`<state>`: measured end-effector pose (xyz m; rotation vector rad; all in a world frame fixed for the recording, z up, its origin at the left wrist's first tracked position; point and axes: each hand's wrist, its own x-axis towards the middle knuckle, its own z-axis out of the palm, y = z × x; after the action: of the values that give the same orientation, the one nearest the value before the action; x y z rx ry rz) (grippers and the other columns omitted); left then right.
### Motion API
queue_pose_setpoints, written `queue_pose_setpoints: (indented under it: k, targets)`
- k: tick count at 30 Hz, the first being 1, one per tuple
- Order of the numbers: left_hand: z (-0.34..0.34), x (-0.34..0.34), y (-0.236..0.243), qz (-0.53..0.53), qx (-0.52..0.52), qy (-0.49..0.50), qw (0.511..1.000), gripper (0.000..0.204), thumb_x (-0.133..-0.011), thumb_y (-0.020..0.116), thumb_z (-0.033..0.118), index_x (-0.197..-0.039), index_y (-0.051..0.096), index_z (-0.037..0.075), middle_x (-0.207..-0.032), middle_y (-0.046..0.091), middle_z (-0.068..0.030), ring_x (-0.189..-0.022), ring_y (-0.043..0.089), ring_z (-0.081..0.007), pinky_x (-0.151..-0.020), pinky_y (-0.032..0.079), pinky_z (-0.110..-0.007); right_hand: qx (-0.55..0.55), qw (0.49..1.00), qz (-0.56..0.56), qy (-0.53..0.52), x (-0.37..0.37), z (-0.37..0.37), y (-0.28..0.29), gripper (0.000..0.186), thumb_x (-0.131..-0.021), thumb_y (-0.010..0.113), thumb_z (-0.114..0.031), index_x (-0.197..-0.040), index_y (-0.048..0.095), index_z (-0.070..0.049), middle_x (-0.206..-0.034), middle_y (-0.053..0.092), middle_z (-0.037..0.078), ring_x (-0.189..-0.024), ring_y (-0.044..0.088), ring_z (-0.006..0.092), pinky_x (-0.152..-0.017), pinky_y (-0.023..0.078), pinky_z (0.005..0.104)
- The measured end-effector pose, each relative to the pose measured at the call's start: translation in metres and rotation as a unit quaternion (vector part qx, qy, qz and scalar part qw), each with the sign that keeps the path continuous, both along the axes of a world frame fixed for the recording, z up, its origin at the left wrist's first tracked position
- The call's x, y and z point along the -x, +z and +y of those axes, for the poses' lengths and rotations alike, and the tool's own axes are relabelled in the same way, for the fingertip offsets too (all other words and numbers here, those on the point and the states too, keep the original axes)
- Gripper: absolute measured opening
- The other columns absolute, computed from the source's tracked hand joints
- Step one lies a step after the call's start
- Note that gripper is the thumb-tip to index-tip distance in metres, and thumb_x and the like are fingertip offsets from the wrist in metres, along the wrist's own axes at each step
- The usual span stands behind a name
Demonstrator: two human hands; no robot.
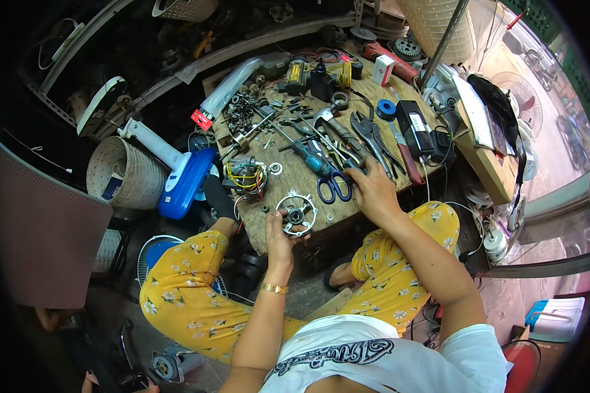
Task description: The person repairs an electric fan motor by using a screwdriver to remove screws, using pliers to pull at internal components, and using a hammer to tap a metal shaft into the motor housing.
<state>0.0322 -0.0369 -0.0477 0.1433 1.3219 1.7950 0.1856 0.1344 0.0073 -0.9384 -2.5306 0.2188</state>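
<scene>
My left hand (280, 243) is closed around the edge of a round metal motor end cover (313, 214), which has an open ring and a hub in its middle. It is held at the near edge of the wooden bench (278, 190). My right hand (375, 194) lies over the tool handles, its fingers curled down; what they grip is hidden. Beside its thumb are scissors with dark blue handles (335, 188). Close to its fingertips are a hammer (343, 133) and large locking pliers (372, 136). A motor stator with yellow wires (244, 175) sits left of the cover.
Loose metal parts (242, 111) are heaped at the bench's left. Behind the tools stand a yellow drill (297, 75) and a red angle grinder (388, 59). Blue tape (386, 109) and a black box (414, 124) lie at right. A blue fan base (189, 183) leans left of the bench.
</scene>
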Motion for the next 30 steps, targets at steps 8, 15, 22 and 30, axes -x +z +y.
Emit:
queue_pose_setpoints:
  k: [8,15,22,30]
  targets:
    - [-0.001,0.0,0.008,0.057,0.033,-0.054,0.996,0.022,-0.096,0.053,0.009,-0.115,0.043,0.009,-0.103,0.06,-0.0101,-0.077,0.069,-0.0218,-0.058,0.058,-0.032,-0.055,0.998,-0.01,0.028,0.012,0.003,-0.003,0.03,-0.077,0.061,-0.004,-0.105,0.068,-0.013,-0.119,0.054,0.016,-0.104,0.055,0.0343,-0.08,0.052,0.0417]
    - [-0.005,0.001,0.022,-0.044,-0.011,0.0,0.999,0.019,-0.095,0.043,0.0,-0.108,0.038,0.013,-0.108,0.056,-0.012,-0.091,0.068,-0.0247,-0.07,0.06,-0.04,-0.038,0.999,0.01,0.031,0.031,0.009,0.005,0.031,-0.079,0.069,-0.017,-0.109,0.064,-0.011,-0.12,0.054,0.015,-0.108,0.053,0.0323,-0.088,0.046,0.0459]
    - [-0.005,0.001,0.007,-0.014,-0.025,-0.007,1.0,0.019,-0.096,0.042,-0.001,-0.11,0.036,0.011,-0.111,0.053,-0.0139,-0.088,0.068,-0.0217,-0.067,0.061,-0.036,-0.078,0.996,0.044,-0.005,0.029,0.031,0.009,0.025,-0.077,0.07,-0.011,-0.102,0.067,-0.011,-0.106,0.059,0.01,-0.098,0.056,0.031,-0.083,0.046,0.0415]
    - [-0.007,-0.015,0.017,-0.021,-0.016,-0.035,0.999,0.024,-0.097,0.044,0.004,-0.118,0.033,0.007,-0.115,0.054,-0.0157,-0.088,0.068,-0.0215,-0.068,0.061,-0.037,0.034,0.934,-0.033,0.354,0.118,-0.027,0.027,0.012,-0.075,0.067,-0.014,-0.087,0.071,-0.01,-0.084,0.07,0.011,-0.078,0.069,0.0311,-0.066,0.054,0.041]
